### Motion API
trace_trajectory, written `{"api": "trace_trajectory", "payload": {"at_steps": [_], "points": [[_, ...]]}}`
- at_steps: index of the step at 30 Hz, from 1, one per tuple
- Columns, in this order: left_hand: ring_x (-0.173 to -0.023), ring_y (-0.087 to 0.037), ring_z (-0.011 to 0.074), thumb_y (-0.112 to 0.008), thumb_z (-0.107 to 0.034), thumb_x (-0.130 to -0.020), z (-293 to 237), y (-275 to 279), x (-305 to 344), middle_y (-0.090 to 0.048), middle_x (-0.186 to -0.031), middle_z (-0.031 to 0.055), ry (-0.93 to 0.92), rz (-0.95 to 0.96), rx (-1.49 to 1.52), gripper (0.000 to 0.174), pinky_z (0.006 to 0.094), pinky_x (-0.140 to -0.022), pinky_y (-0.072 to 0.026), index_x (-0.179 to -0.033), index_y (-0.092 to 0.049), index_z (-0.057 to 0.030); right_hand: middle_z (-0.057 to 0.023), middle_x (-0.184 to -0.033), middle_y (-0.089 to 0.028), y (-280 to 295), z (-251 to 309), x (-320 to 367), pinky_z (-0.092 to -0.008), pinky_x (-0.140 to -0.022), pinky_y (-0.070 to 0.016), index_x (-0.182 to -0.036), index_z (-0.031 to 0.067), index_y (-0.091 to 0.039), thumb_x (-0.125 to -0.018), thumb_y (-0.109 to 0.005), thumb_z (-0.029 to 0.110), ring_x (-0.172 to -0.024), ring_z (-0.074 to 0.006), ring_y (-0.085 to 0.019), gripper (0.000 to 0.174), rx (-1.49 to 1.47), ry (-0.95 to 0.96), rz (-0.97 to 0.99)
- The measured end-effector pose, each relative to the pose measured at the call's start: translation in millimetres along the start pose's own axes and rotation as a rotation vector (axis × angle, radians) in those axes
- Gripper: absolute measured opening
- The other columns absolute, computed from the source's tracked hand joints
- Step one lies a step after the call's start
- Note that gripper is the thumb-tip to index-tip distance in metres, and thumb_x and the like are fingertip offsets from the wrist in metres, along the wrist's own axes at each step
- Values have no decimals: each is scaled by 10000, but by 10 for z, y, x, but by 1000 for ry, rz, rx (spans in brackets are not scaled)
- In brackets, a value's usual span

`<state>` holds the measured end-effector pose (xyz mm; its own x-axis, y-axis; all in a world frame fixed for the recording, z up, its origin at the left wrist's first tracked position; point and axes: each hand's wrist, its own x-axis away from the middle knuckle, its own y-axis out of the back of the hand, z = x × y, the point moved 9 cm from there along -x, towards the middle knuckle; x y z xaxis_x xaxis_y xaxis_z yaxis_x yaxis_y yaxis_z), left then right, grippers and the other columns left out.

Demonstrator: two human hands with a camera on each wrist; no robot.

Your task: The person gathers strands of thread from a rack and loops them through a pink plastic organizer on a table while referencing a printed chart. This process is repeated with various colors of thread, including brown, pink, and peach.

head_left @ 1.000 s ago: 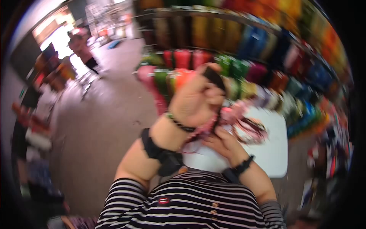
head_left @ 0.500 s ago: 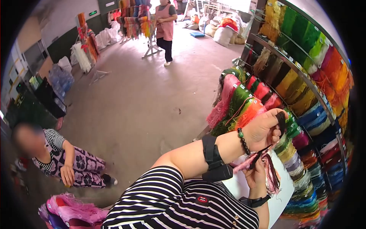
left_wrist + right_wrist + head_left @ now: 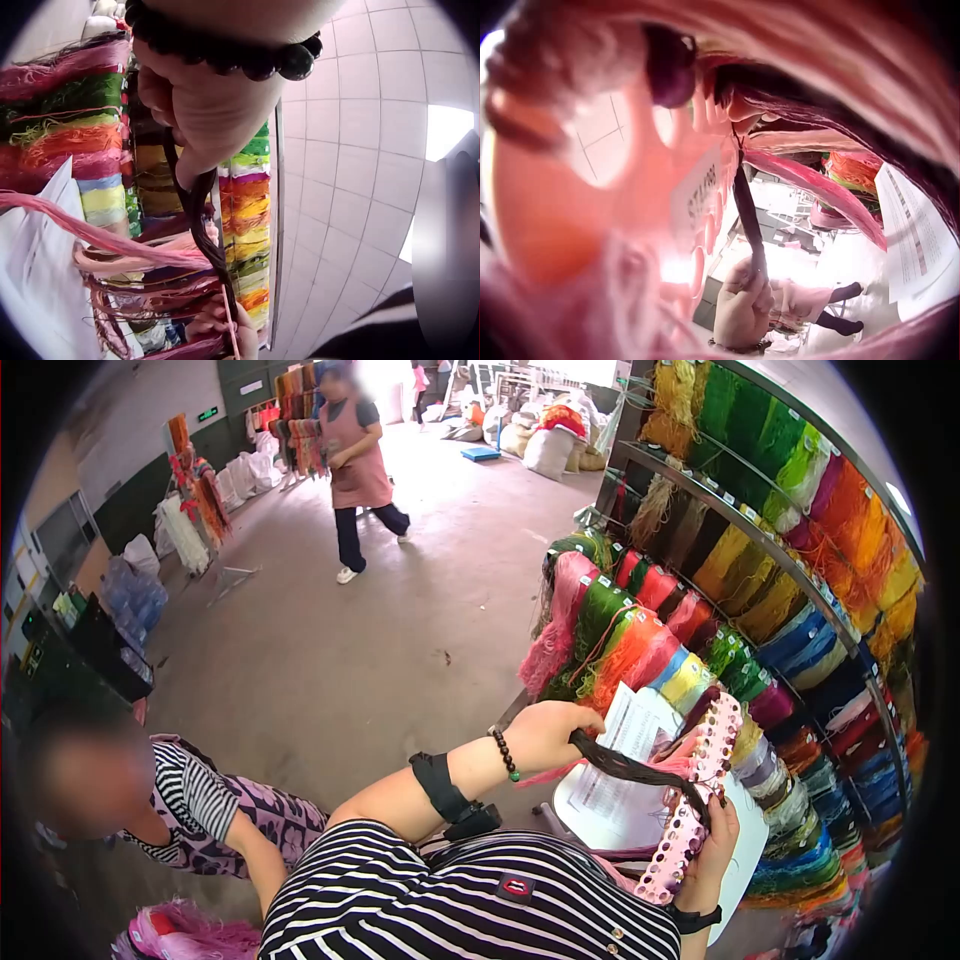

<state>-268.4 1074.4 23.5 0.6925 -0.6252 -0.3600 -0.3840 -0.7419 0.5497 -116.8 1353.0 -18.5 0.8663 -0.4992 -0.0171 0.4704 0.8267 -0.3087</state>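
In the head view, a dark brown thread skein (image 3: 635, 765) stretches between my two hands. My left hand (image 3: 550, 738) grips its left end, with a bead bracelet at the wrist. My right hand (image 3: 712, 845) holds a pink strip with rows of round holes (image 3: 715, 745), and the skein's other end meets the strip there. Pink and dark red thread bundles hang from this strip, with pink strands (image 3: 112, 236) crossing under the skein in the left wrist view. The right wrist view looks along the strip, where a printed label (image 3: 694, 191) shows.
Printed sheets (image 3: 625, 745) lie on a white table (image 3: 745, 850) below my hands. Racks of coloured thread skeins (image 3: 790, 560) stand at the right. A person in striped sleeves (image 3: 190, 790) is close at my left; another in a pink apron (image 3: 355, 465) walks farther back.
My left hand has drawn away leftward, stretching the dark skein. The holed strip has come into plain view in my right hand. The aproned person has come nearer, and the person at left is closer.
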Motion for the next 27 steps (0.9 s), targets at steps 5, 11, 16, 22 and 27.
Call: {"api": "trace_trajectory", "payload": {"at_steps": [5, 11, 16, 22, 27], "points": [[-705, -591, 97, -545, -41, -847, 238, -79, -68, -658, -832, 21, 106, -61, 512, 146, 265, -621, -476, -945, -653, -31, -36, -892, -666, 40, 55, 91, -246, -699, -507, -1024, 2, -621, -931, -535, 84, -771, -108, -637, 151, 61, 30, -110], [-523, -305, 16, -444, -122, -983, 368, -452, 10, -443, -644, -70, 466, 97, 1250, 170, 197, -472, -249, -913, -590, -69, -49, -919, -679, -113, 216, 142, -231, -735, -485, -1028, -3, -624, -932, -527, 92, -795, -116, -634, 167, 6, 14, -64], [-530, -296, 39, -425, -195, -1008, 306, -440, -111, -385, -621, -69, 373, 169, 978, 235, 218, -487, -244, -883, -584, -75, -82, -1070, -675, 24, 68, 111, -272, -849, -489, -1137, -18, -602, -970, -515, 113, -942, -145, -642, 230, 48, -28, -59], [-541, -292, 59, -394, -287, -1025, 229, -608, -194, -356, -623, -57, 339, 213, 936, 313, 236, -497, -248, -887, -578, -74, -105, -1161, -630, -201, -16, 200, -299, -906, -478, -1272, -18, -494, -907, -590, 52, -1010, -169, -616, 383, -10, -76, 103], [-569, -311, 51, -439, -304, -1016, 453, -719, -239, -375, -665, -60, 437, 167, 851, 298, 228, -501, -251, -910, -596, -74, -106, -1201, -607, -274, -31, 165, -308, -946, -457, -1342, -17, -437, -834, -651, 9, -1057, -185, -600, 553, 56, -107, 210]]}}
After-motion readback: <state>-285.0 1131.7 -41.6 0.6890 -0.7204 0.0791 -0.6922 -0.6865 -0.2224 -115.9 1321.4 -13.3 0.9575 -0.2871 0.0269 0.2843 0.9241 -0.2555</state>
